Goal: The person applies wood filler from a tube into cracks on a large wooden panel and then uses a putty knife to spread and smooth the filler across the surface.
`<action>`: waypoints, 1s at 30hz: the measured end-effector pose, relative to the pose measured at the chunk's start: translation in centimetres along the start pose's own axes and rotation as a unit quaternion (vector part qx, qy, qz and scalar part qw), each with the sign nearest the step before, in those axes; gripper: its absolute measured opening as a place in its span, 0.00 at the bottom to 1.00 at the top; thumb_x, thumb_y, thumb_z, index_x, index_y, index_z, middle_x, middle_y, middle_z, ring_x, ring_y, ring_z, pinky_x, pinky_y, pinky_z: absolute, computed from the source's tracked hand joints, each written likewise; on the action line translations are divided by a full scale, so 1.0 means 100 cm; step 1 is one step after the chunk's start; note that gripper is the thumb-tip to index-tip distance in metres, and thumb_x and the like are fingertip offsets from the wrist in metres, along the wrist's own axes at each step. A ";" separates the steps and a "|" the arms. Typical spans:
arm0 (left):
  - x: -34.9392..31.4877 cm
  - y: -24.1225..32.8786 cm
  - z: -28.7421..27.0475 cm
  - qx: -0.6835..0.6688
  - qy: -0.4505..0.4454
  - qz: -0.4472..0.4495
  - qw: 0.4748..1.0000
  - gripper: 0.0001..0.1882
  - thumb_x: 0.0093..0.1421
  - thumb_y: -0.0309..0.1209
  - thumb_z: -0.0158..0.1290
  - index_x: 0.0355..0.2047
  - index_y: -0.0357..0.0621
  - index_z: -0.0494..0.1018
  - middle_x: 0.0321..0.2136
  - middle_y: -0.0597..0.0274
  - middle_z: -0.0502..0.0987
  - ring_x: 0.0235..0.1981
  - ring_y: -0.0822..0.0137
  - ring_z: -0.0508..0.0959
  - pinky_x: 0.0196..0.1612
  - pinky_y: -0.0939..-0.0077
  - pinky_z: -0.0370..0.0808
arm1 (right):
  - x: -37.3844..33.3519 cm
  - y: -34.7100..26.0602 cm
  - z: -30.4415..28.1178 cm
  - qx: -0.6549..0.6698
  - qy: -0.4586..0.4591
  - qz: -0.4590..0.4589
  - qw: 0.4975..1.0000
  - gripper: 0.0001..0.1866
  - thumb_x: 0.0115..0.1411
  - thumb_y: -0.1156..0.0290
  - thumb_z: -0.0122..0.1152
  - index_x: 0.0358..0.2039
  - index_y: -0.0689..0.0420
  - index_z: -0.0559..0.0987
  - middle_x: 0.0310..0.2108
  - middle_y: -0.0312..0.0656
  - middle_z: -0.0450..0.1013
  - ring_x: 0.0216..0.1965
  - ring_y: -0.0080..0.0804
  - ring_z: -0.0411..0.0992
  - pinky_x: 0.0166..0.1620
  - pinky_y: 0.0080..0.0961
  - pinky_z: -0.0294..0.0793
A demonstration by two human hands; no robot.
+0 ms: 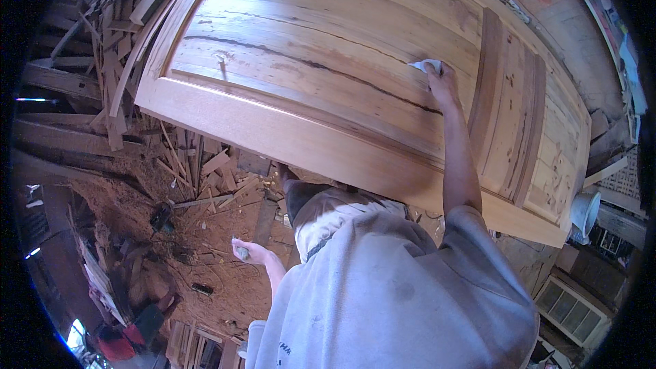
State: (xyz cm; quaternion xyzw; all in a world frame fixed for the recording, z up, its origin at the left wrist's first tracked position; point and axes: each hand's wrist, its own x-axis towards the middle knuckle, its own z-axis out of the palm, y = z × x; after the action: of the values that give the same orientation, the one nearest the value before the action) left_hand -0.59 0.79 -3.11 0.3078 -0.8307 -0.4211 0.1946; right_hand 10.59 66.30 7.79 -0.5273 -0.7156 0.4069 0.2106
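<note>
A large panelled wooden door (294, 41) lies flat in front of me, with dark cracks running along its biggest panel. My right hand (444, 85) reaches over this panel, its fingers closed on a small white piece (425, 64), a folded sheet or a thin blade. That piece touches the wood near the end of a thin crack. Low on the left, away from the door, my left hand (251, 252) is closed round a small greyish thing (242, 253), too small to make out. A small upright peg-like thing (221, 67) stands at the panel's near-left corner.
Scrap boards (113, 75) are heaped against the door's left end. Offcuts (222, 178) and sawdust cover the brown floor (212, 277). A pale bucket-like container (585, 213) stands by the door's right end. A white paned frame (572, 309) lies at lower right.
</note>
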 end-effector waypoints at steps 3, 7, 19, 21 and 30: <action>-0.002 0.004 0.000 0.007 -0.006 -0.012 1.000 0.25 0.68 0.46 0.50 0.44 0.31 0.72 0.43 0.46 0.78 0.44 0.56 0.78 0.50 0.66 0.75 | -0.003 -0.005 -0.005 0.003 0.000 0.020 1.000 0.16 0.61 0.59 0.62 0.37 0.62 0.81 0.25 0.43 0.78 0.20 0.32 0.74 0.27 0.33 0.73; 0.000 -0.005 0.000 -0.002 -0.009 -0.014 1.000 0.26 0.66 0.49 0.51 0.44 0.33 0.72 0.42 0.50 0.78 0.43 0.59 0.77 0.50 0.67 0.74 | 0.001 0.007 -0.006 -0.001 0.016 -0.018 1.000 0.15 0.61 0.60 0.62 0.37 0.61 0.82 0.27 0.43 0.79 0.25 0.33 0.75 0.32 0.33 0.74; -0.001 -0.004 0.001 0.004 -0.016 -0.007 1.000 0.27 0.66 0.51 0.50 0.45 0.34 0.72 0.42 0.52 0.78 0.43 0.60 0.76 0.49 0.66 0.73 | -0.005 0.009 -0.019 -0.005 0.012 -0.008 1.000 0.16 0.63 0.59 0.61 0.41 0.60 0.79 0.22 0.34 0.69 0.18 0.21 0.66 0.21 0.23 0.68; -0.002 -0.003 0.003 0.003 -0.016 -0.004 1.000 0.27 0.66 0.51 0.50 0.44 0.34 0.72 0.42 0.51 0.78 0.43 0.60 0.76 0.49 0.67 0.73 | -0.004 0.013 -0.022 0.000 0.019 -0.008 1.000 0.16 0.63 0.59 0.61 0.40 0.60 0.79 0.20 0.33 0.68 0.17 0.21 0.66 0.21 0.23 0.68; 0.003 -0.004 -0.001 0.005 -0.003 -0.019 1.000 0.23 0.67 0.45 0.51 0.43 0.31 0.73 0.42 0.48 0.78 0.44 0.58 0.78 0.51 0.66 0.74 | -0.008 0.010 -0.024 0.021 0.004 0.023 1.000 0.15 0.63 0.59 0.60 0.40 0.60 0.79 0.20 0.32 0.68 0.17 0.21 0.66 0.20 0.22 0.66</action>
State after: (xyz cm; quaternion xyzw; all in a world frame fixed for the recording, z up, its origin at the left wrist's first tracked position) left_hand -0.58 0.36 -3.41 0.3237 -0.8272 -0.4214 0.1824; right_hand 13.21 66.52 8.49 -0.5411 -0.6936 0.4244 0.2146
